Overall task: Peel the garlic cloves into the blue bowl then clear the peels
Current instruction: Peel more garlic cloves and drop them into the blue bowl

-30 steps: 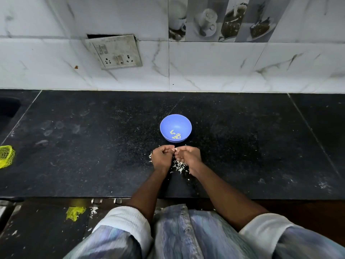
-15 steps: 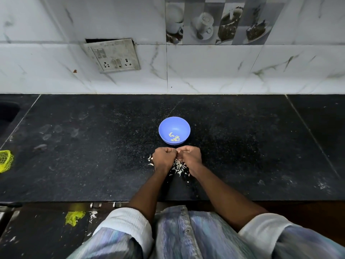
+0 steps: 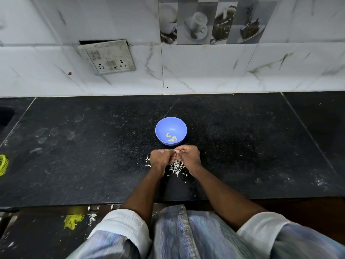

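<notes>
A small blue bowl (image 3: pixel 164 126) stands on the black counter and holds several pale peeled garlic cloves (image 3: pixel 172 138). Just in front of it my left hand (image 3: pixel 161 158) and my right hand (image 3: pixel 189 155) are pressed together, fingers curled, knuckles touching. A small pale bit, apparently a garlic clove (image 3: pixel 175 151), shows between the fingertips of both hands; most of it is hidden. White garlic peels (image 3: pixel 175 168) lie scattered on the counter under and between my wrists, with a few more peels at the left of my left hand.
The black stone counter (image 3: pixel 242 146) runs wide on both sides, backed by a white tiled wall with a switch plate (image 3: pixel 107 57). A yellow mesh bag (image 3: pixel 3 164) lies at the left edge. A sink corner (image 3: pixel 5 114) is far left.
My hands stay together in front of the bowl, with only small finger movements. The camera has tilted slightly, so the scene sits lower in view.
</notes>
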Demonstrator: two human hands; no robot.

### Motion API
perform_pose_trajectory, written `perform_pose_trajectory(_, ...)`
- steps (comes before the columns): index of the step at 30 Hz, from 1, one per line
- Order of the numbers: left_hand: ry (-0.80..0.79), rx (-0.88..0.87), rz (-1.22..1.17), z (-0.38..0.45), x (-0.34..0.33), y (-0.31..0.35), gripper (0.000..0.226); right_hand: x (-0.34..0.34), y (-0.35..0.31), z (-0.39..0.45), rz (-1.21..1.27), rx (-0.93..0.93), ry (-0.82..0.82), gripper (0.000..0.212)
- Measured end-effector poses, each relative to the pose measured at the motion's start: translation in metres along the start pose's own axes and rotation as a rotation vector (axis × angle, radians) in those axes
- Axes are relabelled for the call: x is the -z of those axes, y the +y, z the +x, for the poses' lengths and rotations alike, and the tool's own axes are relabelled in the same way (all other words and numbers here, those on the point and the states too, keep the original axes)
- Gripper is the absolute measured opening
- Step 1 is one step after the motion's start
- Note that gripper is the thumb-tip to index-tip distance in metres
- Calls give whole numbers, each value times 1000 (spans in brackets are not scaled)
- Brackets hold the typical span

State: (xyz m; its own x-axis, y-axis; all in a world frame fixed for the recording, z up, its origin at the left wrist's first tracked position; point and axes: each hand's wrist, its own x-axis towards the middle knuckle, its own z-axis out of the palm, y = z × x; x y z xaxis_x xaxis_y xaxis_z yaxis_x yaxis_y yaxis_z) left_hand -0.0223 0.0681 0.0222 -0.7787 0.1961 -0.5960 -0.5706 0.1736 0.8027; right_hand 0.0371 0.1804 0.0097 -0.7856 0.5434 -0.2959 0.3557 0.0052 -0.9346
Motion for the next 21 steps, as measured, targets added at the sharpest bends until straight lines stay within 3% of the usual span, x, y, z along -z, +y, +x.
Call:
perform_pose_trajectory(16,20,-93,-68,-6,-5,1,11,7,-5,3,3,44,-6,14)
perform_pose_trajectory(21,40,-91,-18,-6,-5,-2,9,9,-1,3,-10,49,-33,27)
